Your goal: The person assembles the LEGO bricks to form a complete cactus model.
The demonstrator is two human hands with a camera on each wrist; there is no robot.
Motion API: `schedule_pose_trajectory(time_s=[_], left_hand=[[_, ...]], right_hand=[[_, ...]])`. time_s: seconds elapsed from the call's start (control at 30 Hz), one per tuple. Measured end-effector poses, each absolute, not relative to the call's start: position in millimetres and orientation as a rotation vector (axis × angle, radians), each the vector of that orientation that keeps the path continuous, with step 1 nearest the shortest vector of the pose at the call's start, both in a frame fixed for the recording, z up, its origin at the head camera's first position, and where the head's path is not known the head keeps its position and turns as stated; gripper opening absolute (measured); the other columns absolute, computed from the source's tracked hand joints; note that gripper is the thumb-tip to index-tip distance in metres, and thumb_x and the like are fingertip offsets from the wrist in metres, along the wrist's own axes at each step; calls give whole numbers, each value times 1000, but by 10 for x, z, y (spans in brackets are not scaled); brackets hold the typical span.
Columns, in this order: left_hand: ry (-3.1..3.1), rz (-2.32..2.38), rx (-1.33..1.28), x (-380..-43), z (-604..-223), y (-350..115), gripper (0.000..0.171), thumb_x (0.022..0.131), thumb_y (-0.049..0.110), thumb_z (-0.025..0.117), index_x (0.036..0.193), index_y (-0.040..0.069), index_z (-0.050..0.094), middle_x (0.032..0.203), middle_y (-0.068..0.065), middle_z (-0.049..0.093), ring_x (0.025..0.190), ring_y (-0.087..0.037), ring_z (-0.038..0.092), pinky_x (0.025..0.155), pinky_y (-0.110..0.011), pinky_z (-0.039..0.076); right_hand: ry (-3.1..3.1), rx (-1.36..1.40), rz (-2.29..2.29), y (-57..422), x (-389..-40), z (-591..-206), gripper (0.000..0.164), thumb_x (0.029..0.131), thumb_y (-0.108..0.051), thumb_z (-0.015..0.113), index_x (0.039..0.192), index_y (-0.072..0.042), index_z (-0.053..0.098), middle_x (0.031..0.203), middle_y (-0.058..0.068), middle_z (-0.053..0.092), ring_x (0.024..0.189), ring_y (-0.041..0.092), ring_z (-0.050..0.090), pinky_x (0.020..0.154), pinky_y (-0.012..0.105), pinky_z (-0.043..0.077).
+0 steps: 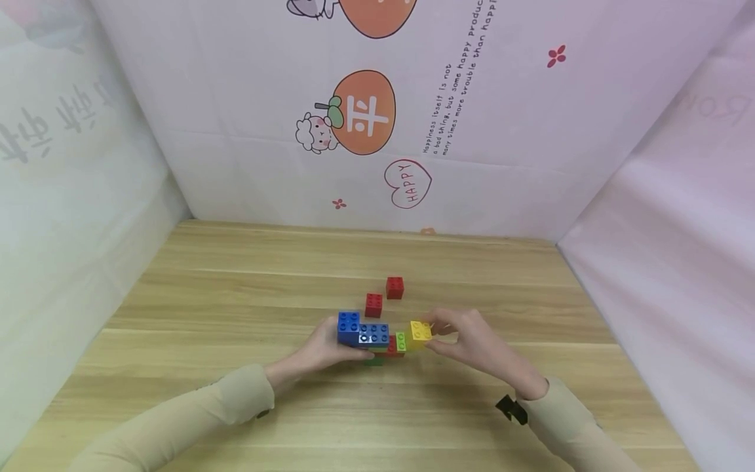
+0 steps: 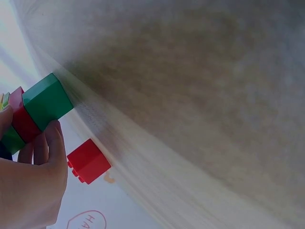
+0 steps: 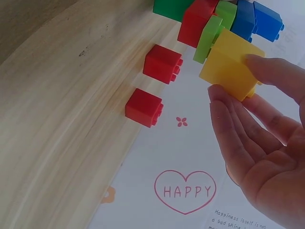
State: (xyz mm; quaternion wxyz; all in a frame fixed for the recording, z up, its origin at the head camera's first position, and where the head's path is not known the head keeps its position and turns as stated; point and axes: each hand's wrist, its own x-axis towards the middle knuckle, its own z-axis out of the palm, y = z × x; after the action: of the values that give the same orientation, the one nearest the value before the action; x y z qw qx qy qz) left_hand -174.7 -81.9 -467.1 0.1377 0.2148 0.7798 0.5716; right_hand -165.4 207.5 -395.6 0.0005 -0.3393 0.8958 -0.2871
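One yellow brick [image 1: 421, 331], pinched by the right hand [image 1: 474, 337] at the right end of the multicoloured brick assembly [image 1: 373, 335] the left hand [image 1: 320, 347] grips midway between the table's [image 1: 236, 288] side edges, should, I judge, be lined up squarely before pressing.

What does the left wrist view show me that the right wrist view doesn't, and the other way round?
Left wrist only: the left hand, holding the block stack.

Right wrist only: the right hand, pinching the yellow block; two loose red blocks rather than one; the small flower print; and part of the printed text.

Both: the stack's green and red blocks, at least one loose red block, and the heart print, cut off in the left wrist view.
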Motion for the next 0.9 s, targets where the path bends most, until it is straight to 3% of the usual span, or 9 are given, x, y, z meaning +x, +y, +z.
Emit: schedule_pose_trajectory(time_s=[0.9], left_hand=[[2280, 1631, 641, -1724, -4644, -820, 62, 77, 14, 84, 132, 0, 57, 126, -15, 69, 118, -30, 66, 103, -39, 54]], right_hand=[[2806, -1109, -881, 2075, -1661, -3957, 24, 84, -7, 76, 106, -8, 68, 102, 6, 75, 86, 19, 74, 75, 29, 63]])
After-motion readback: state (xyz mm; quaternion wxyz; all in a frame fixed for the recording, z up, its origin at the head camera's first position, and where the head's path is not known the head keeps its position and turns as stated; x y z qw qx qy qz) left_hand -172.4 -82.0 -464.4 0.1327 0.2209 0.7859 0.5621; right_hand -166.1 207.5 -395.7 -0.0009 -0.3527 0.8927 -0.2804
